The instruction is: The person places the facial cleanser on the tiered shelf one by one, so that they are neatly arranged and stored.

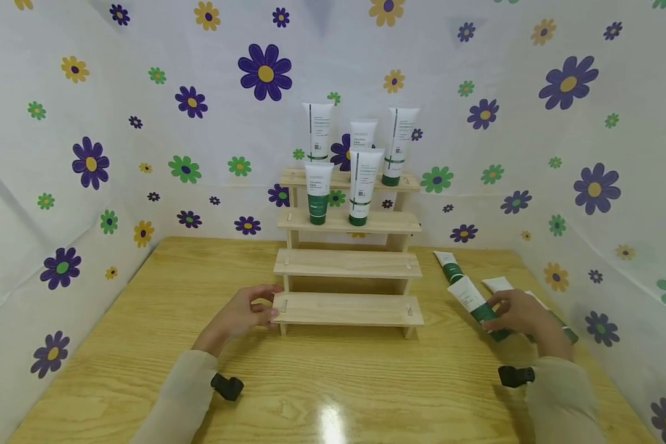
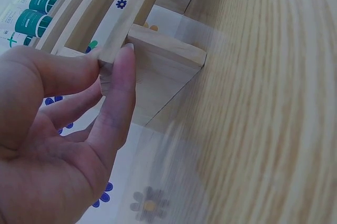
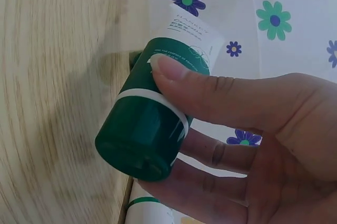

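A tiered wooden rack [image 1: 348,309] stands mid-table, with white-and-green squeeze tubes upright on its two upper steps. My left hand [image 1: 250,311] pinches the left end of the lowest step between thumb and fingers; the left wrist view shows this wooden edge [image 2: 118,34] closely. At the right, my right hand [image 1: 518,314] holds a white-and-green squeeze tube [image 1: 468,299], its thumb on the green part. In the right wrist view this tube [image 3: 142,124] is tilted, green cap towards the camera. More tubes lie near that hand, one behind it [image 1: 451,267], others partly hidden beneath it.
Three tubes, one a tall tube [image 1: 402,145], stand on the top step, and two, including a shorter tube [image 1: 318,191], on the step below. The wooden table [image 1: 333,376] meets a white flowered cloth [image 1: 211,123] at the back and sides.
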`<state>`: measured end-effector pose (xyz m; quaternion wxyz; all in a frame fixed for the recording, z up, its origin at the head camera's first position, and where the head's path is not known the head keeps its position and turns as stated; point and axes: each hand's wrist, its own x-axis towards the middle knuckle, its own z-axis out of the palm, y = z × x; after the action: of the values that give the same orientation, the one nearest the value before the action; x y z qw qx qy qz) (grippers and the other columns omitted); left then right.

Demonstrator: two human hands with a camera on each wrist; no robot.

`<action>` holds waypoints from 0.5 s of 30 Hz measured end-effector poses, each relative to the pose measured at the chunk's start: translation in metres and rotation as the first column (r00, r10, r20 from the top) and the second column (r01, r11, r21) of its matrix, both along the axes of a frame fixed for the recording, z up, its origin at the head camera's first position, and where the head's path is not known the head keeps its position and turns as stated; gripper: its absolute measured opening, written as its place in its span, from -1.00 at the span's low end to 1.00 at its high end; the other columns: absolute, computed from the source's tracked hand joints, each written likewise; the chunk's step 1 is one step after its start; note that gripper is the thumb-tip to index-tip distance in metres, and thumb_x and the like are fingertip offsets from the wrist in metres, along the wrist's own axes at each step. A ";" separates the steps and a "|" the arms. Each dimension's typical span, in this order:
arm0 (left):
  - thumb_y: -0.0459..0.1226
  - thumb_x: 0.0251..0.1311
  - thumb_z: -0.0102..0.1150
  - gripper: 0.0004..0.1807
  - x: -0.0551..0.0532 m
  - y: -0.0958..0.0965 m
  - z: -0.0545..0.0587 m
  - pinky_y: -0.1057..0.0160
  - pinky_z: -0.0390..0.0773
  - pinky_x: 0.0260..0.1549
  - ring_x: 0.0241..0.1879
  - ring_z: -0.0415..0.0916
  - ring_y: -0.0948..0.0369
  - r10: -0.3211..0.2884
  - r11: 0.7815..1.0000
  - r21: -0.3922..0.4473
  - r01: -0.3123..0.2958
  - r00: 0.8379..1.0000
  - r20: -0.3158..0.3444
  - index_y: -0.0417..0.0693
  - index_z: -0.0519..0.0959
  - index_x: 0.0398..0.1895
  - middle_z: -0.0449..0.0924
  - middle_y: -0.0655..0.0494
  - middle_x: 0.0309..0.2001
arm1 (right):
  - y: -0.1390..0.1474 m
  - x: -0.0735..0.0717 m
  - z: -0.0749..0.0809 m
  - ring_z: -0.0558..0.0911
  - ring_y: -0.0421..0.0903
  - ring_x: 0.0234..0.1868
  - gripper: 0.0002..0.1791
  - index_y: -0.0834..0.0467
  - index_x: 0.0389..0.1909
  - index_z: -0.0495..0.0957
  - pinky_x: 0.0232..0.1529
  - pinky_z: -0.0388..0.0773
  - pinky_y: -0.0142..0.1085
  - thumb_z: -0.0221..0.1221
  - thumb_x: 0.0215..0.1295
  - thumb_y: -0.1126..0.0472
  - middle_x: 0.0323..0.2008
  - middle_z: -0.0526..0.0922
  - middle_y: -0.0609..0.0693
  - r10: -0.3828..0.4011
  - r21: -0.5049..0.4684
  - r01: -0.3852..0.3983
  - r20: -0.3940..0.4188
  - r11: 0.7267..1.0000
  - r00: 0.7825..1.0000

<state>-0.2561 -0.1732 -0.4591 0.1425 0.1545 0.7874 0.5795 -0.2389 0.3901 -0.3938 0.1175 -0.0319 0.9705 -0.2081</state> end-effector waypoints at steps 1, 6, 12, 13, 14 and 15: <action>-0.48 0.42 0.14 -0.43 0.000 0.000 0.000 0.10 0.78 -0.08 -0.13 0.67 0.14 -0.001 1.000 0.001 0.001 1.000 0.000 -0.30 0.33 0.46 0.38 -0.37 0.20 | -0.001 0.000 0.000 0.68 0.24 -0.14 -0.34 0.41 0.09 0.55 -0.22 0.69 0.01 0.52 0.10 0.06 -0.09 0.69 0.46 0.009 -0.002 -0.009 -0.012 1.000 1.000; -0.47 0.42 0.14 -0.43 -0.001 -0.001 0.000 0.12 0.78 -0.09 -0.14 0.66 0.15 -0.007 1.000 0.009 0.007 1.000 0.003 -0.31 0.32 0.47 0.35 -0.38 0.21 | -0.006 -0.002 0.002 0.68 0.29 -0.12 -0.32 0.44 0.10 0.54 -0.19 0.70 0.05 0.53 0.11 0.08 -0.11 0.70 0.45 0.027 0.000 -0.027 -0.042 1.000 0.999; -0.46 0.41 0.16 -0.42 -0.001 -0.001 -0.002 0.13 0.78 -0.10 -0.15 0.68 0.16 -0.007 1.000 0.012 0.006 1.000 0.005 -0.31 0.32 0.47 0.36 -0.36 0.21 | -0.007 -0.001 0.003 0.68 0.27 -0.15 -0.33 0.45 0.10 0.54 -0.18 0.69 0.08 0.52 0.12 0.09 -0.14 0.71 0.42 0.028 0.007 -0.028 -0.064 1.000 0.998; -0.46 0.41 0.16 -0.42 -0.001 -0.001 -0.002 0.13 0.78 -0.10 -0.15 0.67 0.17 -0.007 1.000 0.011 0.006 1.000 0.005 -0.31 0.32 0.47 0.37 -0.36 0.21 | -0.006 -0.001 0.003 0.68 0.27 -0.15 -0.34 0.45 0.10 0.54 -0.18 0.68 0.08 0.52 0.12 0.09 -0.14 0.71 0.41 0.029 0.003 -0.029 -0.064 1.000 0.998; -0.46 0.41 0.16 -0.42 -0.001 -0.001 -0.002 0.14 0.79 -0.10 -0.14 0.68 0.17 -0.006 1.000 0.009 0.006 1.000 0.005 -0.31 0.32 0.47 0.38 -0.35 0.20 | -0.006 -0.001 0.003 0.68 0.27 -0.14 -0.34 0.44 0.10 0.54 -0.18 0.68 0.08 0.52 0.13 0.08 -0.14 0.71 0.41 0.027 -0.002 -0.027 -0.062 1.000 0.998; -0.47 0.41 0.16 -0.42 -0.001 -0.001 -0.002 0.14 0.79 -0.11 -0.14 0.68 0.16 -0.007 1.000 0.009 0.007 1.000 0.004 -0.31 0.32 0.47 0.38 -0.36 0.20 | -0.006 0.000 0.002 0.68 0.27 -0.13 -0.33 0.44 0.11 0.54 -0.17 0.69 0.08 0.52 0.13 0.08 -0.13 0.71 0.40 0.027 -0.007 -0.027 -0.061 1.000 0.998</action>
<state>-0.2568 -0.1740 -0.4610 0.1454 0.1566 0.7839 0.5829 -0.2393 0.3839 -0.3914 0.0905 -0.0517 0.9723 -0.2091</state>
